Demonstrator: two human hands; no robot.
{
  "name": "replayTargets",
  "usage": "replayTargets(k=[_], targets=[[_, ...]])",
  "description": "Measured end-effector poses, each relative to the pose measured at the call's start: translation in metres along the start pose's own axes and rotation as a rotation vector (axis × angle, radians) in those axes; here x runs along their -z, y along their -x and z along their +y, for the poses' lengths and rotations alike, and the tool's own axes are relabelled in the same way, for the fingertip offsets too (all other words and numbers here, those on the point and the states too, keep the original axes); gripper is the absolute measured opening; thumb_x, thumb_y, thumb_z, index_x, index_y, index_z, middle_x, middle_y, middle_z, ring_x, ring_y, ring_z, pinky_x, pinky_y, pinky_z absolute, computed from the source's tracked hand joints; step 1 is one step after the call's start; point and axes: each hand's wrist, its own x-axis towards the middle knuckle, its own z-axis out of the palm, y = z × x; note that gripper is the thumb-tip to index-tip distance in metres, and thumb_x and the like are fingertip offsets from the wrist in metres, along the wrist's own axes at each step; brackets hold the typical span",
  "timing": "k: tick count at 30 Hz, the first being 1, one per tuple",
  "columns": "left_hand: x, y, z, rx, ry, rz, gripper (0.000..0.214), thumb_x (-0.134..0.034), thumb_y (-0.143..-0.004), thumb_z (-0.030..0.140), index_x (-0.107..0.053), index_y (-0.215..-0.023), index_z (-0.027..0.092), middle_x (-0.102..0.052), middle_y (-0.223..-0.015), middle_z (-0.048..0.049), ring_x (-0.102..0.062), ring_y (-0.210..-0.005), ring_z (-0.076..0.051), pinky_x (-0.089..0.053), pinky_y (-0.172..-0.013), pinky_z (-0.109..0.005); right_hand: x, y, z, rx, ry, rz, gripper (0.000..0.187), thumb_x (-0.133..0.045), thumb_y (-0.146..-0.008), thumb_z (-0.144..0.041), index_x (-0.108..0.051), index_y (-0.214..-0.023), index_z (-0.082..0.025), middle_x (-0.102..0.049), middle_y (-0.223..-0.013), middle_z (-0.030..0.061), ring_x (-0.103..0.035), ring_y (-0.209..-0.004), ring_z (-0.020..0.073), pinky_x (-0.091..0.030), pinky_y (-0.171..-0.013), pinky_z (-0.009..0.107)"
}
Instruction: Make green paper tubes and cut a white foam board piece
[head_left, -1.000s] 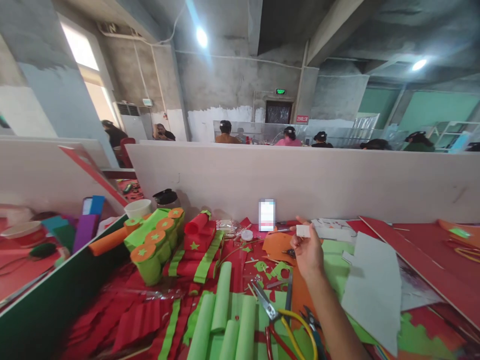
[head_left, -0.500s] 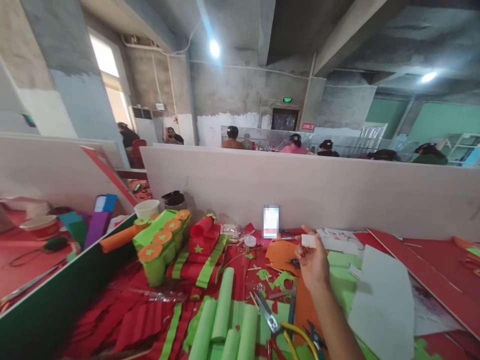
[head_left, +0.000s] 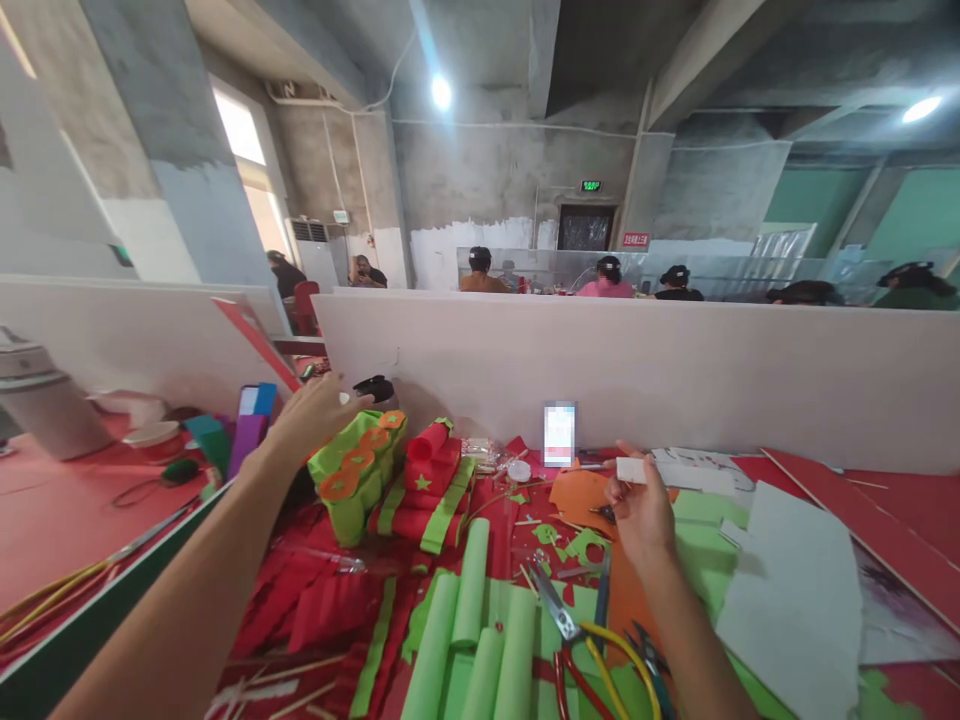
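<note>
**Head view, workbench with coloured foam.** The left hand [head_left: 313, 418] is stretched forward to the back of the bench, its back toward the camera and its fingers loosely curled. Whether they close on anything cannot be told. Just beyond the fingertips a black lid [head_left: 373, 387] stands against the pale partition [head_left: 675, 370], and a sliver of something white shows between lid and fingers. Directly below and to the right of this hand sits a green foam model [head_left: 352, 478] with orange discs along its top. Touching the model's right side is a red roll stack [head_left: 424, 485] with green stars and green bands. To the left of the hand stand purple and blue blocks [head_left: 251, 420].

The right hand [head_left: 639, 508] is raised above the bench, well apart from the left. It pinches a small white piece [head_left: 631, 469] between thumb and fingertips, and the piece juts out level above the knuckles. Beyond this hand a phone [head_left: 559, 433] leans upright against the partition. An orange sheet [head_left: 579, 492] lies just to the hand's left, and a large white sheet [head_left: 802, 590] lies to its right. Nearer the camera, between the two forearms, lie pale green rolls [head_left: 474, 620] side by side. Pliers [head_left: 592, 640] with yellow handles rest beside the right forearm.
</note>
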Motion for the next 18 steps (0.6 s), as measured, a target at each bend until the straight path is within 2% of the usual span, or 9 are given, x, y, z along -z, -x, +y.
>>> replayTargets(k=[3, 5, 8, 13, 18], targets=[[-0.016, -0.028, 0.008, 0.018, -0.063, -0.069, 0.077, -0.058, -0.078, 0.067, -0.055, -0.116, 0.0, -0.06, -0.123, -0.0284, -0.052, -0.118, -0.043, -0.042, -0.092, -0.05, 0.001, 0.0, -0.001, -0.008, -0.002, 0.017, 0.041, -0.067, -0.079, -0.049, -0.07, -0.107, -0.019, -0.07, -0.072, 0.0015, -0.045, -0.047, 0.0085, -0.036, -0.042, 0.02], [-0.026, -0.044, 0.01, 0.046, -0.081, -0.129, 0.087, -0.058, -0.072, 0.074, -0.056, -0.115, -0.002, -0.061, -0.119, -0.0318, -0.052, -0.116, -0.046, -0.04, -0.09, -0.052, 0.001, 0.0, 0.0, -0.009, 0.002, 0.021, 0.041, -0.067, -0.079, -0.049, -0.07, -0.106, -0.019, -0.07, -0.072, 0.0016, -0.045, -0.047, 0.0085, -0.036, -0.042, 0.02], [-0.038, -0.055, 0.01, 0.068, -0.073, -0.212, 0.093, -0.061, -0.064, 0.079, -0.056, -0.115, 0.0, -0.064, -0.114, -0.0303, -0.058, -0.11, -0.045, -0.041, -0.086, -0.05, 0.003, -0.001, 0.001, -0.008, 0.006, 0.018, 0.041, -0.067, -0.078, -0.049, -0.07, -0.106, -0.019, -0.07, -0.072, 0.0016, -0.045, -0.047, 0.0085, -0.035, -0.042, 0.02], [-0.042, -0.055, 0.012, 0.126, -0.05, -0.216, 0.097, -0.06, -0.066, 0.079, -0.047, -0.124, 0.002, -0.061, -0.119, -0.0322, -0.058, -0.11, -0.043, -0.042, -0.083, -0.049, 0.004, -0.003, 0.002, 0.006, 0.023, 0.02, 0.043, -0.067, -0.077, -0.051, -0.07, -0.107, -0.019, -0.069, -0.07, 0.001, -0.045, -0.046, 0.0086, -0.035, -0.042, 0.021], [-0.038, -0.053, 0.015, 0.109, 0.016, -0.231, 0.09, -0.059, -0.064, 0.081, -0.054, -0.112, 0.005, -0.068, -0.105, -0.0232, -0.06, -0.104, -0.039, -0.043, -0.08, -0.046, 0.003, -0.003, 0.001, -0.009, 0.017, 0.028, 0.044, -0.067, -0.077, -0.051, -0.07, -0.107, -0.019, -0.069, -0.069, 0.0004, -0.045, -0.046, 0.0079, -0.035, -0.042, 0.02]])
